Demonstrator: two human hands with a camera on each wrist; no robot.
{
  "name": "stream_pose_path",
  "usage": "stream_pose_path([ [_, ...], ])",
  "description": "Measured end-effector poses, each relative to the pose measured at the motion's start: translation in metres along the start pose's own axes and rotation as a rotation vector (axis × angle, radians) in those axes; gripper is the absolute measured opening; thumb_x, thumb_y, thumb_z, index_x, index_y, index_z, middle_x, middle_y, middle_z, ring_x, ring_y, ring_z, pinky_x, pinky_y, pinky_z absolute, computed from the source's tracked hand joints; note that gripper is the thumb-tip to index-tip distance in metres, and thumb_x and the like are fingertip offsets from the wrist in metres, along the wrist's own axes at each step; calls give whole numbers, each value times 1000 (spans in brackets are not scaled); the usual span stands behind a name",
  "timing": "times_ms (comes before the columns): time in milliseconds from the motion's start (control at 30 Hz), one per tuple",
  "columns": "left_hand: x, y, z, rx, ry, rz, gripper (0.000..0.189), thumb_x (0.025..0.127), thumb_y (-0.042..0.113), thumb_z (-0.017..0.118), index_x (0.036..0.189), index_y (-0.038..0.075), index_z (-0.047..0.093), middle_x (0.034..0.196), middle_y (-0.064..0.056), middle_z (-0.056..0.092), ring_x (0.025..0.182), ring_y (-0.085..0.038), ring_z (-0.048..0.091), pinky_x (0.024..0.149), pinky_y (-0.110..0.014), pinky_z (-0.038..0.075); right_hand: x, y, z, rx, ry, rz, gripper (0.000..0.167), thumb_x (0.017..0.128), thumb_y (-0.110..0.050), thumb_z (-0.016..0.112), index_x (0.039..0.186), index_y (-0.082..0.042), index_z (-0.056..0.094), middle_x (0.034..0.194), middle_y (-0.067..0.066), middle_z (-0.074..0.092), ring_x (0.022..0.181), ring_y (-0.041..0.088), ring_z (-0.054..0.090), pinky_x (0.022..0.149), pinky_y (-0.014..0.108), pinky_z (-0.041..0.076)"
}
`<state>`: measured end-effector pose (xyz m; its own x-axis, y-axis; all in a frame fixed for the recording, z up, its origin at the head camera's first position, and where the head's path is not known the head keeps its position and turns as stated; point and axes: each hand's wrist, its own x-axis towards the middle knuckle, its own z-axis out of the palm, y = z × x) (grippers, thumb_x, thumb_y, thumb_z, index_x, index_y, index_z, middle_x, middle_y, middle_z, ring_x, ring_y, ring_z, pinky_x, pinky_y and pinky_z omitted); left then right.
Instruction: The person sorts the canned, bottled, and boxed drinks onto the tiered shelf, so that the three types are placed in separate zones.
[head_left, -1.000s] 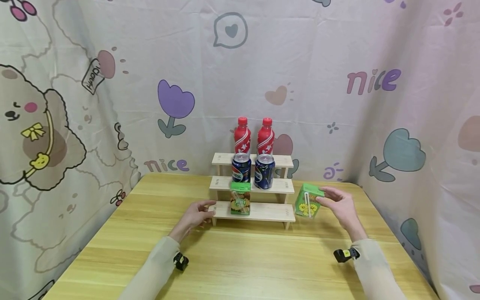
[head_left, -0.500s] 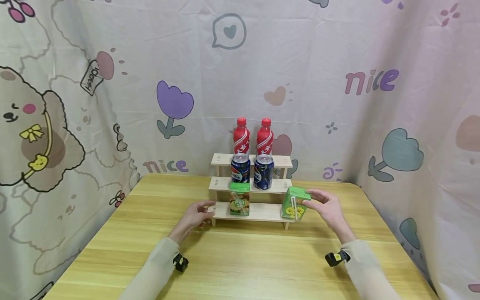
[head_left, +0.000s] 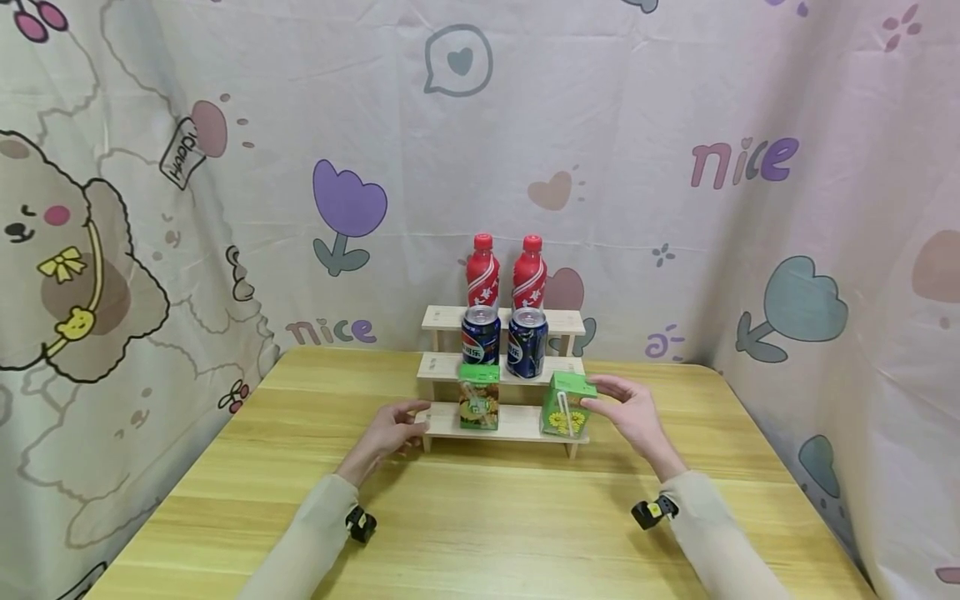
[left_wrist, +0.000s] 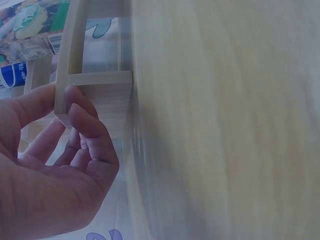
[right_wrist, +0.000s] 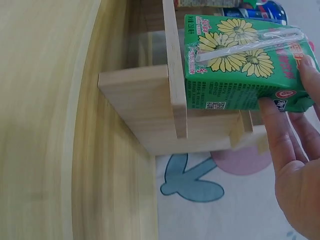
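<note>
Thumb and fingers of my right hand (head_left: 633,417) grip the upper part of a green drink carton (head_left: 567,408) printed with yellow flowers, a wrapped straw stuck across its front. The carton stands at the right end of the lowest step of a three-tier wooden shelf (head_left: 517,423); in the right wrist view its base is right at the board. At the shelf's other end, my left hand (head_left: 386,435) pinches the tip of the lowest board, thumb above and fingertips beneath. A second drink carton (head_left: 478,404), green and brown, sits left of centre on that same step.
Two dark blue cola cans, the left can (head_left: 480,337) and the right can (head_left: 527,346), occupy the middle step. Behind them a red bottle (head_left: 483,275) and another red bottle (head_left: 530,275) stand on the top step. A patterned curtain (head_left: 622,100) hangs behind the wooden table (head_left: 480,533).
My right hand has carried the flowered carton leftward, from beside the shelf onto the right end of its lowest step. My left hand keeps its hold on the board.
</note>
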<state>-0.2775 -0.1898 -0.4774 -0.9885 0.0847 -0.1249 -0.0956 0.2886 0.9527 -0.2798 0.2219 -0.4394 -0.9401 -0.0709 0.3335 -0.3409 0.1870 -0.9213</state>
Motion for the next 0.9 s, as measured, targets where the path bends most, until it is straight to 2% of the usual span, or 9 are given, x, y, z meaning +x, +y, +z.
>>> stream_pose_path([
  [167,1,0,0,10,-7,10,45,91,13,68,135,10,59,85,-5,60,69,-21,63,53,-30,49,3,-2,9,-20,1,2,47,77,-14,83,119,0,67,114,-7,72,101,1,66,99,36,51],
  [300,0,0,0,13,-5,4,44,91,12,68,135,10,59,86,-6,59,68,-20,62,52,-30,49,4,-2,13,-19,13,9,47,77,-14,83,118,0,67,119,3,70,102,1,65,104,47,46],
  [433,1,-1,0,8,4,-13,44,91,11,68,134,12,60,87,-6,59,67,-19,61,52,-29,49,5,-2,15,-31,17,27,47,77,-16,83,119,-2,67,123,11,68,102,0,65,105,49,45],
  [600,2,-2,0,14,9,-9,43,91,11,68,133,12,61,88,-7,59,68,-20,61,53,-29,48,8,-5,22,-53,-5,43,47,77,-19,84,119,-5,68,126,13,66,104,2,64,103,47,48],
  [900,3,-3,0,10,-7,-7,44,91,11,68,135,10,59,85,-6,62,68,-20,61,53,-29,49,11,-5,33,-59,-18,39,45,77,-17,83,118,-7,69,124,15,67,112,21,65,109,54,40],
])
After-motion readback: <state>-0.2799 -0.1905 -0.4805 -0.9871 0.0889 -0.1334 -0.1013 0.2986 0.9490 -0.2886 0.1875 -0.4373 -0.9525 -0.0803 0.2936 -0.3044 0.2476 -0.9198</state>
